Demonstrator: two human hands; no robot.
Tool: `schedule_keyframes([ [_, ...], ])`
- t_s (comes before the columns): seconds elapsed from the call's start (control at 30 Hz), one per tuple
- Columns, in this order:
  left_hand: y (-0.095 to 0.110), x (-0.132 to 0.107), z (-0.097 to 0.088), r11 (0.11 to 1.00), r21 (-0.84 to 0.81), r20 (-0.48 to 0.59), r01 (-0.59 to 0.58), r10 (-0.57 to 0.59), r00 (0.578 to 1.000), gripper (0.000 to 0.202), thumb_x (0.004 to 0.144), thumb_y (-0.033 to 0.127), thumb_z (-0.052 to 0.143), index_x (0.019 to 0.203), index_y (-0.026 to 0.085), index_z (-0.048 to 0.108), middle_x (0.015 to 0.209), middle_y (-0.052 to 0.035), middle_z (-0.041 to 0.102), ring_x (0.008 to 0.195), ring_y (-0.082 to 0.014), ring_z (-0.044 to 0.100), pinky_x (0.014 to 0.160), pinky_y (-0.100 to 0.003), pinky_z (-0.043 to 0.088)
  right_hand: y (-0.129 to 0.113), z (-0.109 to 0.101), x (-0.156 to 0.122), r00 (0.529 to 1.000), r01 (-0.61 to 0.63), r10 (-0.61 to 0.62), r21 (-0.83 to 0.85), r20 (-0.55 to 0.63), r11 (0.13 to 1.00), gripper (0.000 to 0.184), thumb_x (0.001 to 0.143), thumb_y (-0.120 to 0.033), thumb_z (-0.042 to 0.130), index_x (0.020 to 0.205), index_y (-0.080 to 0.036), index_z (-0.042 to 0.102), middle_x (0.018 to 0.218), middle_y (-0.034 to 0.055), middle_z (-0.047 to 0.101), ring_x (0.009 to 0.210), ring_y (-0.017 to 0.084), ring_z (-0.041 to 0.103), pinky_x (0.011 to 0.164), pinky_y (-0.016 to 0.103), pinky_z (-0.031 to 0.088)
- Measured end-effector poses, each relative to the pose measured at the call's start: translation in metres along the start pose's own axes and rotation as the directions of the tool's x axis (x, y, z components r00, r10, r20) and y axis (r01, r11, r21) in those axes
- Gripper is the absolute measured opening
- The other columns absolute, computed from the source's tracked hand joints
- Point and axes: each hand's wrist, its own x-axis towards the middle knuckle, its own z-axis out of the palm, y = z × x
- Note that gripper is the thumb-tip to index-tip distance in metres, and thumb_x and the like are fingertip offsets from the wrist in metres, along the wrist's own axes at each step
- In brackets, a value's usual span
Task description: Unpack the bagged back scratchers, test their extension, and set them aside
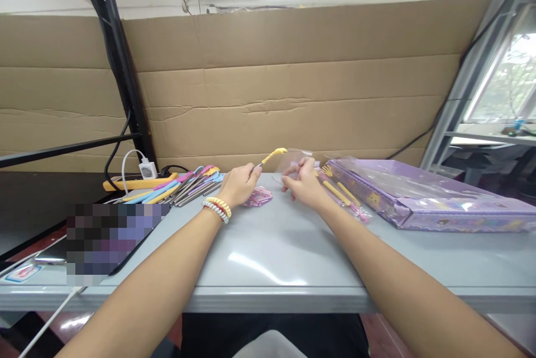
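My left hand (238,184) is closed round the metal end of a utensil with a yellow handle (274,154), which points up and to the right. My right hand (302,184) pinches a clear plastic sleeve (293,161) just right of that handle. Both hands hover above the grey table (268,257), near its back. A small pink packet (257,196) lies between them. Bagged yellow and pink utensils (341,193) lie right of my right hand.
A pile of utensils with coloured handles (188,184) lies left of my left hand. A yellow power strip with a white charger (142,177) sits behind it. A purple box in plastic (422,199) fills the right side. Cardboard (268,90) lines the back.
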Motion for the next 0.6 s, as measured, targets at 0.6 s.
schedule_keyframes([
  [0.6,-0.0007,-0.002,0.0025,0.977,-0.079,0.037,-0.197,0.2,0.979,0.038,0.088,0.044,0.033,0.073,0.019,0.058,0.069,-0.0003,0.057,0.065,-0.0132,0.05,0.059,-0.025,0.033,-0.0016,-0.0021,0.0075,0.984,-0.021,0.089,0.395,-0.154,0.918,0.062,0.054,-0.022,0.068,0.089,-0.025,0.018,0.079,-0.0033,0.056,0.053,0.015,0.062,0.046,0.031,0.056],
])
